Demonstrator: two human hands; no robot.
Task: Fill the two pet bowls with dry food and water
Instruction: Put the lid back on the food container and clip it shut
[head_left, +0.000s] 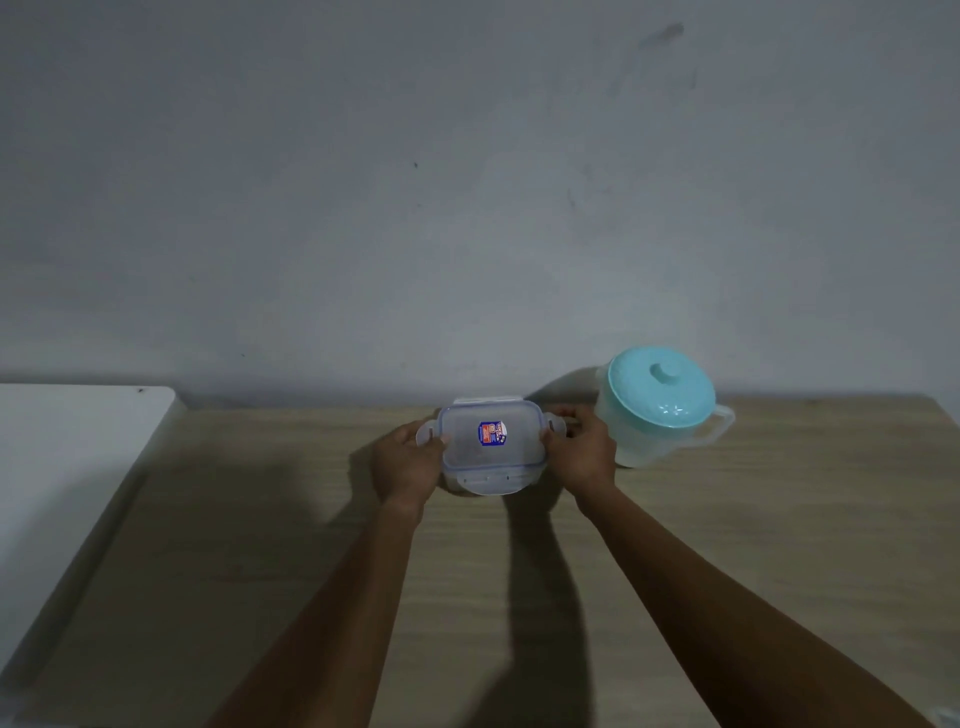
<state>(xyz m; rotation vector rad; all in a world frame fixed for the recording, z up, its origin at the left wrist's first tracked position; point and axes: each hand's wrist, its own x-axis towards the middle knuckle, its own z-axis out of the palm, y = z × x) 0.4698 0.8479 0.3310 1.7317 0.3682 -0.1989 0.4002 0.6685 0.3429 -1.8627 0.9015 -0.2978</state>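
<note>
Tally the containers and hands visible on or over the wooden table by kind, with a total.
Clear clip-lid container: 1
Jug with teal lid: 1
Hands, left hand and right hand, each on a side latch of the container: 2
Pet bowls: 0 in view
Total: 4

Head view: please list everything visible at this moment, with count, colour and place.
Food container: one, clear with blue-edged snap lid and a small label, middle of the table, held at both ends; side flaps flipped out; contents not visible.
Jug: one, translucent with teal knobbed lid, right of the container, near the wall.
Table: one, light wood grain, fills the foreground.
White surface: one, left edge.
Wall: grey, behind.
Pet bowls: none in view.
Left hand: on the container's left end.
Right hand: on its right end.
</note>
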